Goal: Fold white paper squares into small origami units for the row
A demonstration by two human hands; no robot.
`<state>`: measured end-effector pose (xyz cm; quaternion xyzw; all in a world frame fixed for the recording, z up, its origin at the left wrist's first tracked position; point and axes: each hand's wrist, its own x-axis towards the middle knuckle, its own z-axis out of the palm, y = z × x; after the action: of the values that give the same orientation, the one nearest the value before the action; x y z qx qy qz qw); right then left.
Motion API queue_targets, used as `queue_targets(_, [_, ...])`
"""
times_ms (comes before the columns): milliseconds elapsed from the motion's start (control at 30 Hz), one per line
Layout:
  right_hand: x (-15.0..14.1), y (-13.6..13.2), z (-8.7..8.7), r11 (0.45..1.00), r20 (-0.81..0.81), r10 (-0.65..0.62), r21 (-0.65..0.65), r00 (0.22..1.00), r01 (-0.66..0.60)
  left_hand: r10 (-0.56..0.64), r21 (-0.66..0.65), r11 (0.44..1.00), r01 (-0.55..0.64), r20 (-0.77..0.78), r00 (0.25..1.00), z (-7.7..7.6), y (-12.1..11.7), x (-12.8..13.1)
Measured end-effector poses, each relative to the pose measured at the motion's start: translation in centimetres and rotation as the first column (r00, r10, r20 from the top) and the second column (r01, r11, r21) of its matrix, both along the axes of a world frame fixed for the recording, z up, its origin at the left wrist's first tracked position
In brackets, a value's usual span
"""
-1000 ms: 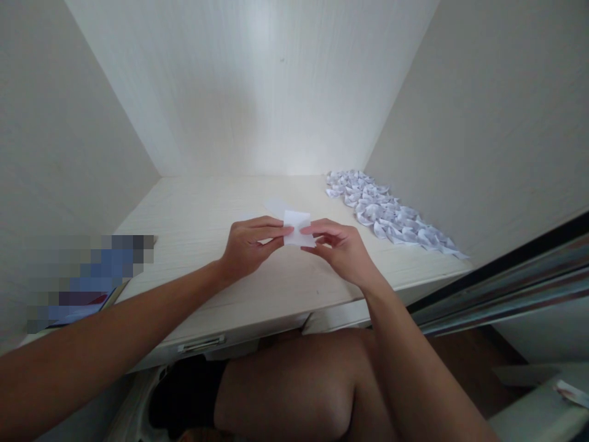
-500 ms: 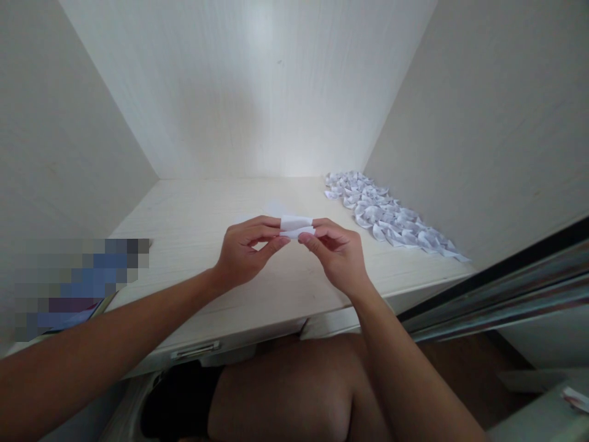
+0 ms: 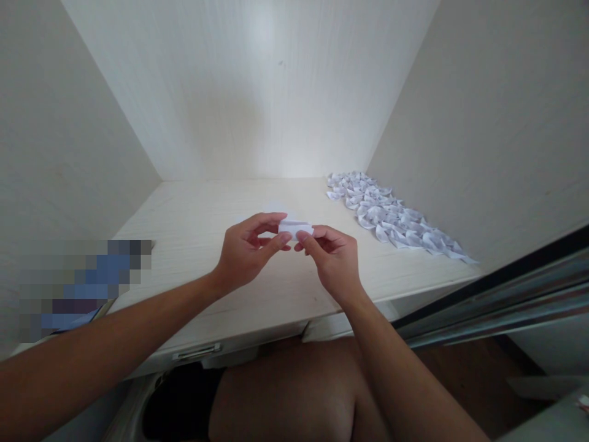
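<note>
A small folded piece of white paper (image 3: 295, 228) is held up between my two hands, above the white desk (image 3: 271, 288). My left hand (image 3: 248, 248) pinches its left end, thumb in front and fingers behind, with the index finger raised over the top edge. At the right end, my right hand (image 3: 337, 261) grips it with the thumb pressed on the front face. Just beyond my hands, pale paper (image 3: 275, 207) lies on the desk, partly hidden by my left hand.
Many small folded white paper pieces (image 3: 391, 212) lie in a long heap along the right wall panel. A pixelated bluish item (image 3: 101, 276) is at the desk's left side. Below the front edge is a drawer handle (image 3: 197, 352), above my legs.
The paper has gone from a taller shape with a turned-up lower fold to a narrower folded strip. My left index finger has lifted off its back to the top edge.
</note>
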<state>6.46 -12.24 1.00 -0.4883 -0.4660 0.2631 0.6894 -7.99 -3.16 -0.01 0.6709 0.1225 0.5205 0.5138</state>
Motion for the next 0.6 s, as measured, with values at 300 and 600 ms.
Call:
queue_targets(300, [-0.1,0.1,-0.42,0.999,0.011,-0.041,-0.028,0.999,0.042,0.029,-0.049,0.998,-0.03,-0.01,1.0,0.04,0.1,0.05])
queue_targets(600, [-0.53,0.59,-0.75,0.999,-0.122,-0.019,0.042,0.992,0.025,0.056,-0.093,0.994,-0.058,-0.026,0.998,0.59,-0.08,0.18])
